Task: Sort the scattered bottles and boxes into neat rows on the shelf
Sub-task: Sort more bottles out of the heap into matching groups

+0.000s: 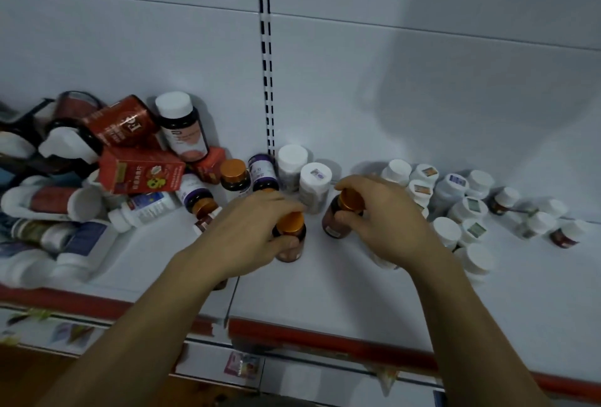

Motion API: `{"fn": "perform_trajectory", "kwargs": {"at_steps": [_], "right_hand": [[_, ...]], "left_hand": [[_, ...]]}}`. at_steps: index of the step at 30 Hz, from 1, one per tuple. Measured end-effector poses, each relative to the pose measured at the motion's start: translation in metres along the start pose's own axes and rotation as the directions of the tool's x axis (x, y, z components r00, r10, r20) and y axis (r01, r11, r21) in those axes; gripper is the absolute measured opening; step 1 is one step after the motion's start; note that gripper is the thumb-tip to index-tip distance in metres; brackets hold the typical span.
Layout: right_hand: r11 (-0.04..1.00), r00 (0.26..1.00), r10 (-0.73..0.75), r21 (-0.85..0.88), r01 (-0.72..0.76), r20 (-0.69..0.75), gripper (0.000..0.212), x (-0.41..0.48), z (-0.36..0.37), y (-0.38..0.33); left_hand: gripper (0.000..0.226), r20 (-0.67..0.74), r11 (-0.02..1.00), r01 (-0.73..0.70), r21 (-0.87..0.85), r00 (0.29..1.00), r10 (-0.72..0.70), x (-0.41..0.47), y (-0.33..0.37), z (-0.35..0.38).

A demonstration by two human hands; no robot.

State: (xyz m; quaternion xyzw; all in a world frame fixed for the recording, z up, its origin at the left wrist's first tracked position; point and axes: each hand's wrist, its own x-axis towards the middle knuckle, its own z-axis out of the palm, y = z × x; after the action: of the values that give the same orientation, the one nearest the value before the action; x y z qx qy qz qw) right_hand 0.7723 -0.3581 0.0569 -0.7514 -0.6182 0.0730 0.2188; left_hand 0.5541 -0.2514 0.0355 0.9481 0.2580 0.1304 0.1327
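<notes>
My left hand [250,231] grips a brown bottle with a gold cap [290,223], standing upright on the white shelf [325,286]. My right hand [380,211] grips a second gold-capped brown bottle [349,201], slightly tilted, just right of the first. The two bottles are a short gap apart. Behind them stand two white-capped bottles [314,176]. A jumbled pile of bottles and red boxes [140,172] lies on the shelf's left part. White-capped bottles [461,208] stand grouped at the right.
A slotted upright [265,49] runs up the white back panel. The shelf's front edge carries a red strip [325,338] with price labels below. Another gold-capped bottle [233,174] stands at the pile's edge. Small dark bottles [564,234] sit far right.
</notes>
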Motion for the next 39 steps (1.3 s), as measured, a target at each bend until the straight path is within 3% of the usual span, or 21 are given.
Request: {"fn": "perform_trajectory", "kwargs": {"at_steps": [4, 7, 11, 13, 16, 20, 23, 26, 29, 32, 34, 37, 39], "right_hand": [[0.992, 0.985, -0.117, -0.024, 0.121, 0.128, 0.043, 0.012, 0.009, -0.018], [0.992, 0.988, -0.121, 0.031, 0.119, 0.096, 0.034, 0.017, 0.010, -0.020], [0.998, 0.997, 0.020, 0.054, -0.016, -0.077, 0.036, 0.051, 0.012, -0.023], [0.996, 0.996, 0.084, -0.003, -0.084, 0.023, 0.039, 0.071, 0.017, -0.030], [0.985, 0.975, 0.170, -0.066, -0.162, 0.140, 0.043, 0.082, 0.024, -0.032], [0.968, 0.961, 0.231, 0.138, -0.212, -0.149, 0.045, 0.067, 0.010, -0.015], [0.949, 0.923, 0.240, 0.275, -0.157, -0.301, 0.051, 0.051, -0.002, -0.011], [0.925, 0.895, 0.237, 0.370, -0.089, -0.377, 0.051, 0.043, -0.009, -0.020], [0.874, 0.863, 0.240, 0.485, 0.006, -0.443, 0.052, 0.042, -0.003, -0.038], [0.758, 0.856, 0.270, 0.646, 0.094, -0.441, 0.051, 0.051, 0.012, -0.069], [0.670, 0.868, 0.278, 0.730, 0.131, -0.411, 0.048, 0.061, 0.026, -0.099], [0.528, 0.886, 0.285, 0.831, 0.173, -0.366, 0.042, 0.073, 0.049, -0.151], [0.442, 0.894, 0.289, 0.876, 0.193, -0.342, 0.040, 0.079, 0.067, -0.190]], "left_hand": [[0.062, 0.004, 0.985, 0.086, -0.150, 0.996, -0.087, -0.007, -0.003, -0.005], [0.053, -0.046, 0.972, 0.103, -0.210, 0.992, -0.115, -0.015, -0.012, -0.015], [0.026, -0.220, 0.990, 0.086, -0.110, 0.969, -0.109, -0.006, -0.030, -0.045], [0.028, -0.229, 0.994, 0.098, -0.038, 0.968, -0.105, 0.014, -0.036, -0.056], [0.045, -0.084, 0.994, 0.085, 0.070, 0.993, -0.079, 0.057, -0.038, -0.056], [0.070, 0.214, 0.966, -0.018, 0.258, 0.976, -0.038, 0.100, -0.037, -0.035], [0.069, 0.238, 0.961, -0.023, 0.277, 0.970, -0.046, 0.108, -0.035, -0.024], [0.068, 0.172, 0.989, -0.002, 0.151, 0.985, -0.024, 0.101, -0.037, -0.035], [0.060, -0.097, 0.997, 0.064, -0.047, 0.993, -0.068, 0.069, -0.048, -0.066], [0.054, -0.377, 0.958, 0.117, -0.262, 0.901, -0.214, 0.012, -0.060, -0.094], [0.047, -0.529, 0.883, 0.103, -0.457, 0.767, -0.363, -0.029, -0.064, -0.104], [0.040, -0.638, 0.785, 0.037, -0.618, 0.559, -0.529, -0.082, -0.080, -0.122], [0.045, -0.676, 0.781, 0.037, -0.623, 0.476, -0.562, -0.115, -0.104, -0.141]]}}
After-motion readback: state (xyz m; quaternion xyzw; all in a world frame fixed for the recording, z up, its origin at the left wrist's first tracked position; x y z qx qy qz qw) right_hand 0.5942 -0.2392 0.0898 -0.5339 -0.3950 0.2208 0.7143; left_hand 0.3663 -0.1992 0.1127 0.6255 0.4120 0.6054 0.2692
